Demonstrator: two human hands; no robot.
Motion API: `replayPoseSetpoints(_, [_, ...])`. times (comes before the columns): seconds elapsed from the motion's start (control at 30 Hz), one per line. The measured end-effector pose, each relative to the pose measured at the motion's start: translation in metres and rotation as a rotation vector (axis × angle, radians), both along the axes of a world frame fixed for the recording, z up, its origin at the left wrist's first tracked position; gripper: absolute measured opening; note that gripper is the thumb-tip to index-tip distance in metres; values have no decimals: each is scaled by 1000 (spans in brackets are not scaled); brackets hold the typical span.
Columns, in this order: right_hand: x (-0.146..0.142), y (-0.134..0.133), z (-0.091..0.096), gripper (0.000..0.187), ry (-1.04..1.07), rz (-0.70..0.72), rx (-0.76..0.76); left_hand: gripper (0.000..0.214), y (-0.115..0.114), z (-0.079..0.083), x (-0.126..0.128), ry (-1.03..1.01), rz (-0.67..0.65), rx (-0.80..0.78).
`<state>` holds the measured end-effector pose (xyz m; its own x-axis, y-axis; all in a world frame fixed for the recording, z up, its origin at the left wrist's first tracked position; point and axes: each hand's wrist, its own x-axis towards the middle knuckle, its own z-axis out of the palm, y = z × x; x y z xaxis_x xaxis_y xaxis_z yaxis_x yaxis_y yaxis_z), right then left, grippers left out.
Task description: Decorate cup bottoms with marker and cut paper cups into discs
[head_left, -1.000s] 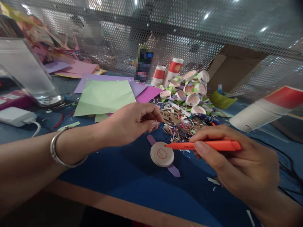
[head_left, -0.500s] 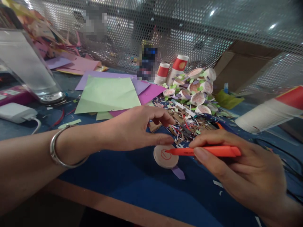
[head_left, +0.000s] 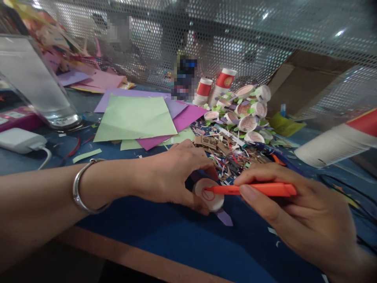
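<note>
A round white paper cup bottom point(head_left: 212, 201) lies on the blue tabletop, with red-orange curved lines drawn on its face. From its lower edge sticks a pointed purple paper strip point(head_left: 225, 217). My left hand point(head_left: 176, 175), a silver bangle at the wrist, curls round the cup bottom's left side, thumb at the lower edge and fingers at the upper edge. Pinched between thumb and fingers of my right hand point(head_left: 306, 212) is an orange felt-tip marker point(head_left: 265, 189). Its tip touches the drawn lines on the cup bottom.
Paper scraps point(head_left: 232, 153) lie behind my hands, beside a heap of decorated cup bottoms point(head_left: 247, 122). Coloured paper sheets point(head_left: 135, 118) are at left, near a clear water container point(head_left: 38, 78) and white charger point(head_left: 22, 140). Stacked paper cups point(head_left: 330, 145) lie tilted at right.
My left hand has come down and closed round the cup bottom, which has shifted slightly right. The marker stays at the drawing, in my right hand.
</note>
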<state>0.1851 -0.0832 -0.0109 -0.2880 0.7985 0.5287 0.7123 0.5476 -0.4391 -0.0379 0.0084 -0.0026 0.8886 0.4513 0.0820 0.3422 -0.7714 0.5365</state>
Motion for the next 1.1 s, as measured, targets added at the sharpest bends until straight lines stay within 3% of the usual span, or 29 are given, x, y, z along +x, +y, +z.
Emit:
replayPoseSetpoints(0.47, [-3,-3,4,9,-27,-17,15,47,-1,0,1,15,2,-31])
replayPoseSetpoints(0.8, [-3,-3,6,15,-32,6,63,47,2,-1,0,20,-22,-12])
replayPoseSetpoints(1.1, [-4,-5,4,15,4,-67,62,47,0,-1,0,14,-19,-22])
